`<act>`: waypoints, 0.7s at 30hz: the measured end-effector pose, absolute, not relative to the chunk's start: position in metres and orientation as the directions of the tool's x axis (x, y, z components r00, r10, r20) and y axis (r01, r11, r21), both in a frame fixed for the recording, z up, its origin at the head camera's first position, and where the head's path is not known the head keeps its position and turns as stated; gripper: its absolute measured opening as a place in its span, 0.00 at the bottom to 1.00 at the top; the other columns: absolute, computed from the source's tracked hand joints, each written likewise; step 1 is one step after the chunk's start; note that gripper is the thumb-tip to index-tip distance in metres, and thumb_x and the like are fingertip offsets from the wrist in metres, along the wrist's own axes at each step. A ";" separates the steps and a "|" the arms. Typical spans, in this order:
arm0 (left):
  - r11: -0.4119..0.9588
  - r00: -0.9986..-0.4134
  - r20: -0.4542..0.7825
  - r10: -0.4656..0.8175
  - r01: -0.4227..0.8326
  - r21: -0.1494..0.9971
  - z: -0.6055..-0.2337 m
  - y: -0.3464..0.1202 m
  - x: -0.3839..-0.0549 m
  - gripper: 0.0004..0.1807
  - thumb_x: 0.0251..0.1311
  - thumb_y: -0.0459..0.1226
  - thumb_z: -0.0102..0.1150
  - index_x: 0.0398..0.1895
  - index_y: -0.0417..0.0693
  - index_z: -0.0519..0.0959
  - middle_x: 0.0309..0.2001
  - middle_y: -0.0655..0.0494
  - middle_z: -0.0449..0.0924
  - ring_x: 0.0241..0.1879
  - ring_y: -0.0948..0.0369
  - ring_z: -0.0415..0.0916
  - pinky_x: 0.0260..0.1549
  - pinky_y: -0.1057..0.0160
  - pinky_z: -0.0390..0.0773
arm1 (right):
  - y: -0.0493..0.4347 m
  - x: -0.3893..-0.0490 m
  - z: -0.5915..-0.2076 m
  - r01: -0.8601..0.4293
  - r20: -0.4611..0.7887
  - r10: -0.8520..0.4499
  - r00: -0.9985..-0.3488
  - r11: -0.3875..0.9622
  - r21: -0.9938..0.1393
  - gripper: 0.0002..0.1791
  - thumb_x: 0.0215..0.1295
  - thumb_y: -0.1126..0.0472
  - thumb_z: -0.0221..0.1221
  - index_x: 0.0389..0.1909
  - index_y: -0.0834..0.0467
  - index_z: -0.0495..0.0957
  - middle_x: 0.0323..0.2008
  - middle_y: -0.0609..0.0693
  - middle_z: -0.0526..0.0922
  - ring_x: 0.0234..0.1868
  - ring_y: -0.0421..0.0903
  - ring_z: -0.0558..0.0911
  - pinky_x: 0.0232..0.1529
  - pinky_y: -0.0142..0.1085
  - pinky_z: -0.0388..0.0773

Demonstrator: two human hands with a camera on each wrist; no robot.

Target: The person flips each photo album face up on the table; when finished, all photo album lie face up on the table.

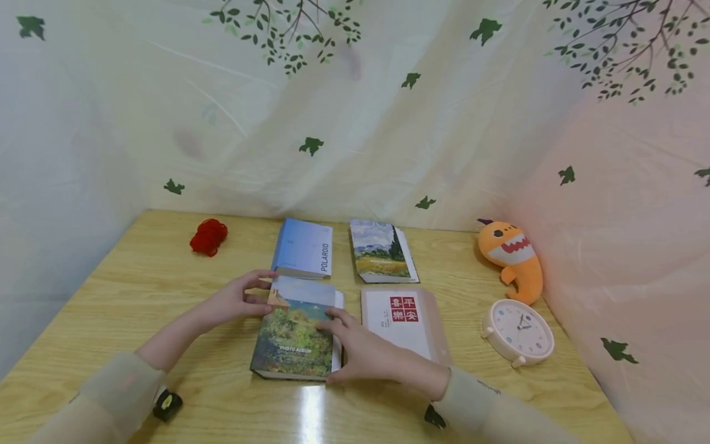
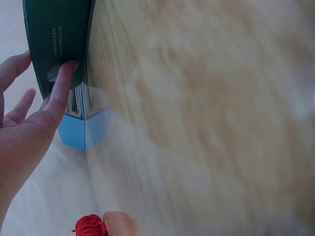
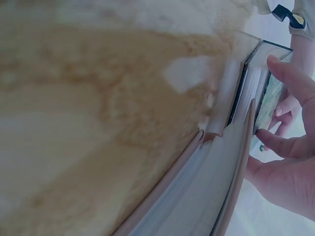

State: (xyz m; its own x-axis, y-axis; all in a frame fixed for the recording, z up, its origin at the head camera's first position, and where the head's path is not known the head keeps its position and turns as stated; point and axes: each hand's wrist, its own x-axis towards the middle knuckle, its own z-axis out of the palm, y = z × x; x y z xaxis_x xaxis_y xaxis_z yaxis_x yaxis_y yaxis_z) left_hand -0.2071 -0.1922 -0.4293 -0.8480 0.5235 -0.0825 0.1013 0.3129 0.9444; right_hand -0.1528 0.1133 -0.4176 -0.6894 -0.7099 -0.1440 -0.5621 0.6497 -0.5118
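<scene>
A photo album [image 1: 299,336] with a painted garden cover lies at the middle of the table, between both hands. My left hand [image 1: 238,302] is at its left side; in the left wrist view a straight finger touches the dark green spine [image 2: 59,39]. On the opposite side, my right hand [image 1: 368,351] spreads its fingers at the cover's right edge, with the thumb by the near right corner. Just behind lies a blue Polaroid album [image 1: 305,246]. An album with a white and pinkish cover and red Chinese characters [image 1: 403,309] lies partly behind my right hand.
Another album with a landscape cover [image 1: 379,250] lies at the back. A red yarn bundle [image 1: 209,237] is at the back left of the wooden table [image 1: 183,290]. To the right are an orange shark plush [image 1: 524,274] and a round alarm clock [image 1: 521,332]. Printed curtains [image 1: 377,148] hang behind.
</scene>
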 end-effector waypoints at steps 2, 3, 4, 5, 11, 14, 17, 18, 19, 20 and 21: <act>0.305 -0.842 -0.075 0.534 0.109 0.946 -0.430 -0.193 -0.208 0.37 0.58 0.38 0.63 0.69 0.42 0.59 0.62 0.35 0.61 0.50 0.49 0.78 0.42 0.57 0.81 | 0.113 -0.153 -0.416 -0.559 -0.153 -0.705 -0.692 0.658 -0.504 0.50 0.46 0.45 0.72 0.70 0.49 0.58 0.74 0.54 0.45 0.69 0.55 0.59 0.61 0.43 0.70; 0.311 -0.843 -0.079 0.532 0.107 0.944 -0.431 -0.193 -0.208 0.36 0.58 0.38 0.63 0.68 0.42 0.61 0.62 0.37 0.61 0.50 0.50 0.78 0.42 0.59 0.81 | 0.112 -0.153 -0.416 -0.559 -0.156 -0.705 -0.692 0.660 -0.501 0.50 0.46 0.45 0.72 0.70 0.49 0.58 0.74 0.54 0.45 0.69 0.54 0.59 0.61 0.43 0.70; 0.313 -0.841 -0.081 0.535 0.108 0.944 -0.431 -0.193 -0.208 0.35 0.59 0.38 0.63 0.68 0.41 0.61 0.62 0.37 0.61 0.50 0.51 0.78 0.42 0.59 0.81 | 0.112 -0.153 -0.415 -0.561 -0.158 -0.705 -0.691 0.661 -0.498 0.49 0.47 0.45 0.71 0.70 0.49 0.59 0.74 0.53 0.46 0.70 0.54 0.59 0.60 0.43 0.70; 0.318 -0.838 -0.083 0.539 0.111 0.941 -0.431 -0.194 -0.208 0.35 0.59 0.39 0.63 0.67 0.40 0.62 0.63 0.36 0.61 0.50 0.51 0.78 0.42 0.60 0.81 | 0.112 -0.153 -0.415 -0.566 -0.158 -0.707 -0.689 0.661 -0.493 0.48 0.47 0.45 0.71 0.69 0.48 0.60 0.74 0.53 0.46 0.70 0.54 0.59 0.61 0.44 0.70; 0.365 -0.834 -0.133 0.536 0.087 0.927 -0.432 -0.201 -0.203 0.33 0.58 0.40 0.63 0.66 0.41 0.64 0.65 0.37 0.60 0.50 0.52 0.78 0.45 0.63 0.79 | 0.110 -0.153 -0.415 -0.614 -0.132 -0.725 -0.676 0.653 -0.444 0.44 0.49 0.43 0.70 0.67 0.46 0.63 0.74 0.53 0.47 0.71 0.53 0.55 0.61 0.44 0.70; 0.372 -0.821 -0.154 0.550 0.075 0.925 -0.433 -0.204 -0.199 0.33 0.58 0.38 0.64 0.66 0.42 0.64 0.65 0.37 0.61 0.50 0.53 0.78 0.44 0.63 0.79 | 0.108 -0.154 -0.414 -0.625 -0.125 -0.731 -0.671 0.648 -0.435 0.42 0.50 0.43 0.69 0.67 0.45 0.64 0.74 0.53 0.47 0.71 0.54 0.55 0.61 0.45 0.69; 0.378 -0.811 -0.165 0.561 0.075 0.923 -0.434 -0.206 -0.195 0.34 0.58 0.37 0.64 0.66 0.41 0.64 0.64 0.37 0.64 0.47 0.53 0.78 0.41 0.63 0.80 | 0.107 -0.155 -0.415 -0.639 -0.118 -0.745 -0.657 0.633 -0.437 0.41 0.51 0.44 0.69 0.66 0.45 0.65 0.73 0.54 0.47 0.71 0.54 0.56 0.62 0.46 0.68; 0.379 -0.811 -0.169 0.561 0.070 0.923 -0.434 -0.206 -0.194 0.34 0.58 0.37 0.64 0.67 0.41 0.64 0.64 0.37 0.65 0.46 0.53 0.78 0.40 0.63 0.80 | 0.107 -0.156 -0.416 -0.643 -0.116 -0.750 -0.651 0.627 -0.441 0.41 0.51 0.44 0.69 0.66 0.46 0.65 0.73 0.54 0.47 0.71 0.54 0.56 0.63 0.46 0.68; 0.381 -0.810 -0.173 0.560 0.067 0.922 -0.434 -0.206 -0.192 0.34 0.58 0.37 0.63 0.67 0.41 0.63 0.63 0.37 0.66 0.45 0.54 0.78 0.39 0.64 0.80 | 0.106 -0.156 -0.417 -0.645 -0.115 -0.754 -0.646 0.621 -0.445 0.41 0.51 0.44 0.69 0.66 0.46 0.65 0.73 0.53 0.47 0.71 0.54 0.55 0.63 0.46 0.67; 0.384 -0.812 -0.182 0.555 0.057 0.921 -0.434 -0.207 -0.191 0.34 0.58 0.37 0.63 0.67 0.41 0.63 0.63 0.38 0.66 0.44 0.54 0.77 0.38 0.64 0.80 | 0.106 -0.157 -0.417 -0.648 -0.114 -0.759 -0.641 0.615 -0.449 0.41 0.51 0.45 0.69 0.66 0.46 0.65 0.73 0.53 0.47 0.71 0.54 0.55 0.64 0.45 0.67; 0.386 -0.813 -0.184 0.553 0.055 0.921 -0.433 -0.207 -0.190 0.34 0.58 0.37 0.63 0.67 0.41 0.63 0.62 0.37 0.66 0.43 0.54 0.77 0.37 0.64 0.79 | 0.105 -0.157 -0.418 -0.652 -0.114 -0.763 -0.636 0.611 -0.450 0.41 0.52 0.45 0.68 0.66 0.46 0.64 0.74 0.53 0.47 0.71 0.54 0.55 0.64 0.45 0.66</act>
State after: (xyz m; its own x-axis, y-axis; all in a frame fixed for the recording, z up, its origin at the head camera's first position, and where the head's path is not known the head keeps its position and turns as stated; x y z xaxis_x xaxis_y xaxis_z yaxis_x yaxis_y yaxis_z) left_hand -0.1900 -0.2071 -0.4333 -0.8126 0.5532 -0.1837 0.0548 0.3862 0.9208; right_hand -0.1570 0.1053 -0.4181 -0.6362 -0.7631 -0.1138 -0.6517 0.6105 -0.4500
